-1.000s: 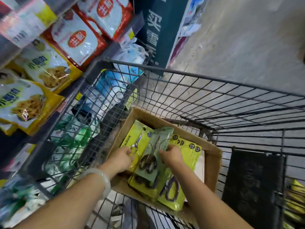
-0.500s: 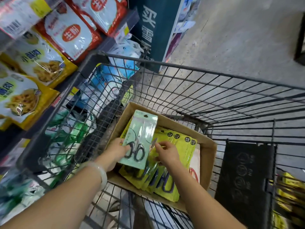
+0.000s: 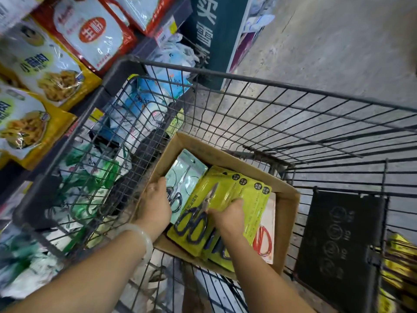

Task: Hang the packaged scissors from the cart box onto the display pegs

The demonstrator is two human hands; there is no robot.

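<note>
The pale green scissors pack (image 3: 180,177) I'd lifted is back in the cardboard box (image 3: 286,199). My left hand (image 3: 155,205) grips it at nine o'clock; my right hand (image 3: 230,214) curls round the yellow scissors packs (image 3: 243,195) at three.

I see the cardboard box (image 3: 228,159) at lower centre of the frame, inside the wire cart (image 3: 270,123). In it, one scissors pack (image 3: 191,172) lies left of a stack of scissors packs (image 3: 243,190). Shelves of food bags (image 3: 45,71) fill the upper left.

Shop: stocked shelves (image 3: 56,71), wire cart (image 3: 248,105)
</note>
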